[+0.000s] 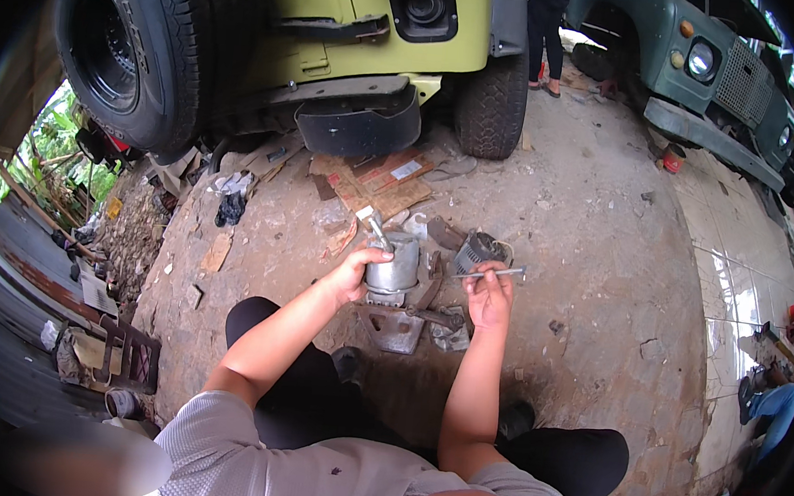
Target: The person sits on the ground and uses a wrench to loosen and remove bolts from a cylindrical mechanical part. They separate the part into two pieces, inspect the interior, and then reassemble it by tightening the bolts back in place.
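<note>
My left hand is closed on the left side of a grey metal cylinder, its thumb near the top edge. From beside that thumb rises a short, silvery, hammer-like piece; whether it is loose or part of the cylinder I cannot tell. The cylinder stands upright above a worn metal base plate on the ground. My right hand pinches a thin metal rod, held nearly level, with a wider right end. Just beyond it lies a dark, ribbed round part.
Rusty metal pieces lie right of the cylinder. Flattened cardboard is farther out, below a yellow-green vehicle with a spare wheel. A grey-green vehicle is at far right. A person stands between them. A plastic crate is left.
</note>
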`<state>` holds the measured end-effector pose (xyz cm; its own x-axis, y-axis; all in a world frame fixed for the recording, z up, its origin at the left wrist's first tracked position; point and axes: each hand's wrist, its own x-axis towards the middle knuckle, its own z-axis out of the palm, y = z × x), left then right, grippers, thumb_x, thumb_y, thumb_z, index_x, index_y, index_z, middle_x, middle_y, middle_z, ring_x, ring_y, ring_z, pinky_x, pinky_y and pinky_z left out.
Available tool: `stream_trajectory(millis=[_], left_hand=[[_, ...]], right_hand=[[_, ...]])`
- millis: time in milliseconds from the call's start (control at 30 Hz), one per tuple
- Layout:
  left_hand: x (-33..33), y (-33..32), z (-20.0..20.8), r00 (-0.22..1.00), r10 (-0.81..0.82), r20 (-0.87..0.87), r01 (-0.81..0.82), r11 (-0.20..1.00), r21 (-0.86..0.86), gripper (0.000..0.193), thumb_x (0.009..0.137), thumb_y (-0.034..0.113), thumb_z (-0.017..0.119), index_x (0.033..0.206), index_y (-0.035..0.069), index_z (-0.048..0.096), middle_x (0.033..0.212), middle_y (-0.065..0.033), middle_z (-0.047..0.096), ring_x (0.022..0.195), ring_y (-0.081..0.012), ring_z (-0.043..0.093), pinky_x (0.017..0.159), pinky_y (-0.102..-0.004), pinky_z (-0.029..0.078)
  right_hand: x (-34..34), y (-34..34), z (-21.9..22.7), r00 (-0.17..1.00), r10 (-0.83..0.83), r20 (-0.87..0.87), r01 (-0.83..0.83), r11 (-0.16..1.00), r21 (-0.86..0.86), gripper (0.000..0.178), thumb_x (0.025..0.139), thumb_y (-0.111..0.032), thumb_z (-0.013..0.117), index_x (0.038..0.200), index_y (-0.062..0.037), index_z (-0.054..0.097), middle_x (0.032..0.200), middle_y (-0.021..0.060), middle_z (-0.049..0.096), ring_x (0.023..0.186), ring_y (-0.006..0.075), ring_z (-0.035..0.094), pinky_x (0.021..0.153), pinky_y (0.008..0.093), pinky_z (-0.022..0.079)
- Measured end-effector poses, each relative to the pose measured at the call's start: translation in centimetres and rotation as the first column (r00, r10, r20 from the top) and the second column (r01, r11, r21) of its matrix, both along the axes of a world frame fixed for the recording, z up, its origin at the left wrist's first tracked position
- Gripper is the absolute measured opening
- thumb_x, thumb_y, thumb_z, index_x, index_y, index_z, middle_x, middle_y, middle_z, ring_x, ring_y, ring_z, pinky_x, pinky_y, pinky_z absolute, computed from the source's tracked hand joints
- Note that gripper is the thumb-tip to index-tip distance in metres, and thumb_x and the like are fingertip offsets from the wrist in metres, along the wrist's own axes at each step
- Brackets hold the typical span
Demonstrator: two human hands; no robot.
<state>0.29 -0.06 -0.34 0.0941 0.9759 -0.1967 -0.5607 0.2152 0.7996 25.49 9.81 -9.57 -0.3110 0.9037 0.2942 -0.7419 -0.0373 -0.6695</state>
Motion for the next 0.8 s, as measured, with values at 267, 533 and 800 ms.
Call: stream_trajectory(millis=[267, 533, 800], left_hand=[[0.4, 0.9, 0.6, 1.000, 0.014, -0.024, -0.012, 0.997, 0.070, 0.059, 0.083, 0.016, 0.071, 0.137, -0.004, 0.058, 0.122, -0.0173, 0.072, 0.109, -0.0295, 0.073, 0.099, -0.0461, 0.059], [-0.7, 1.1, -0.8, 0.998, 0.016, -0.054, -0.020, 0.998, -0.064, 0.064, 0.083, 0.025, 0.068, 0.140, 0.000, 0.058, 0.129, -0.0188, 0.070, 0.117, -0.0323, 0.070, 0.105, -0.0495, 0.055], [-0.7, -0.2, 0.1, 1.000, 0.010, -0.024, -0.010, 1.000, -0.002, 0.051, 0.086, 0.022, 0.071, 0.130, -0.002, 0.063, 0.118, -0.0167, 0.074, 0.107, -0.0294, 0.074, 0.096, -0.0458, 0.059]], right_hand=[[0.0, 0.2, 0.2, 0.996, 0.088, -0.018, -0.087, 0.995, 0.038, 0.016, 0.101, -0.016, 0.070, 0.106, -0.0016, 0.066, 0.095, 0.0094, 0.070, 0.077, 0.0162, 0.065, 0.067, 0.0262, 0.047], [-0.7, -0.1, 1.3, 0.998, 0.006, 0.066, -0.006, 1.000, -0.001, 0.017, 0.101, -0.016, 0.070, 0.108, -0.0017, 0.066, 0.089, 0.0111, 0.072, 0.075, 0.0138, 0.064, 0.066, 0.0244, 0.045], [-0.7, -0.1, 1.6, 0.971, -0.094, 0.218, 0.085, 0.995, 0.050, 0.016, 0.101, -0.017, 0.070, 0.109, -0.0032, 0.066, 0.089, 0.0109, 0.073, 0.075, 0.0122, 0.063, 0.064, 0.0248, 0.046]])
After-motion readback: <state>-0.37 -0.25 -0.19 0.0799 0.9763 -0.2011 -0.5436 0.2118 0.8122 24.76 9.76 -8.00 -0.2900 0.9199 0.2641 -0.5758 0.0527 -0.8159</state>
